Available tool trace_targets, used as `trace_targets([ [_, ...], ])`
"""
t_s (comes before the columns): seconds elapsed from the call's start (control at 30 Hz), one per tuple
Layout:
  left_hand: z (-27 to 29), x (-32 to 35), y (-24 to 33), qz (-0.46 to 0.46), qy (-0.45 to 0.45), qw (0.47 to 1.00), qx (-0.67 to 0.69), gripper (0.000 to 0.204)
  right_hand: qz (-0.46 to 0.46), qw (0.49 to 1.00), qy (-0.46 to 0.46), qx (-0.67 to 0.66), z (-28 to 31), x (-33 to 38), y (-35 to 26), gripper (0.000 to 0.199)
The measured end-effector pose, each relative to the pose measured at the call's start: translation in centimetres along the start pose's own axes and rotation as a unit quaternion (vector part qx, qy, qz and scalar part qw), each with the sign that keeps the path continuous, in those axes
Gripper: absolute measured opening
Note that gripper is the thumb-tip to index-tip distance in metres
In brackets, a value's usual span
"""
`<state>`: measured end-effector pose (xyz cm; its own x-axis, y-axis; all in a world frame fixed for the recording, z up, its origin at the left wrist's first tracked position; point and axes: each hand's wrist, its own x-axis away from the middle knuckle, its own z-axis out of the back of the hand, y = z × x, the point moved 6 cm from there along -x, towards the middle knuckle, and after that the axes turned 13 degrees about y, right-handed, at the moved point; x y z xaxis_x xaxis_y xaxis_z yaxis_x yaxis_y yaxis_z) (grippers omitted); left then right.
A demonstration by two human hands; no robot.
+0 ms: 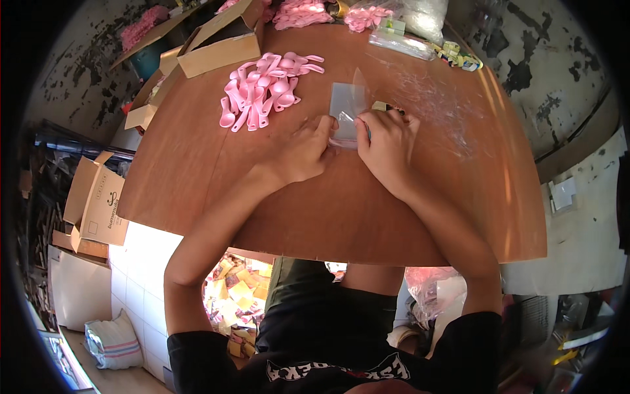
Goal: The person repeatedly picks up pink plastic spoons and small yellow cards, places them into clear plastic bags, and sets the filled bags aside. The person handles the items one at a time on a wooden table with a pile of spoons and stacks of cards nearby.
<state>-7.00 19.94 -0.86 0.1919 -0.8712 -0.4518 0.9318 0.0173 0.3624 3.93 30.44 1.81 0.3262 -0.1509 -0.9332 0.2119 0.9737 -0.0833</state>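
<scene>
Both my hands are over the middle of the brown table, at the near end of a flat, pale clear plastic bag (345,98). My left hand (308,152) is closed, with thumb and forefinger pinching the bag's left edge. My right hand (387,141) is closed at its right edge, where a thin clear flap stands up. Part of a small yellowish and dark item (380,105) shows behind the right-hand fingers; its kind is hidden. A bit of teal also shows by that hand. To the left lies a loose heap of pink plastic spoons (259,90).
Thin clear plastic film (436,108) is spread on the table's right side. Along the far edge are an open cardboard box (220,56), more pink spoons (302,14) and a packed clear bundle (401,44). Small yellow packets (243,289) fill the space below the near edge.
</scene>
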Motion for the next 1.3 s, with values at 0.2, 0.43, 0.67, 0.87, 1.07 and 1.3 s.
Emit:
trace_targets([
  [0.2,5.1,1.1,2.6,-0.082,0.191,0.978,-0.013,0.062,0.057,0.966,-0.119,-0.223,1.2,-0.6,-3.6,0.007],
  [0.43,8.3,5.4,5.7,0.006,0.219,0.938,0.270,0.029,-0.138,0.830,-0.277,-0.464,4.1,-3.3,-3.0,0.012],
  [0.67,8.2,10.3,5.4,0.139,0.345,0.801,0.469,0.040,-0.051,0.934,-0.307,-0.175,3.7,-0.6,2.8,0.024],
  [0.87,7.0,9.8,4.2,0.167,0.370,0.765,0.500,0.044,-0.041,0.950,-0.250,-0.184,2.1,1.7,4.3,0.022],
  [1.07,6.9,9.5,3.5,0.183,0.379,0.688,0.590,0.050,-0.070,0.962,-0.203,-0.168,3.6,0.5,4.2,0.013],
  [1.3,6.5,9.1,3.6,0.262,0.325,0.732,0.538,0.046,-0.194,0.949,0.053,-0.245,10.2,-4.4,2.8,0.012],
])
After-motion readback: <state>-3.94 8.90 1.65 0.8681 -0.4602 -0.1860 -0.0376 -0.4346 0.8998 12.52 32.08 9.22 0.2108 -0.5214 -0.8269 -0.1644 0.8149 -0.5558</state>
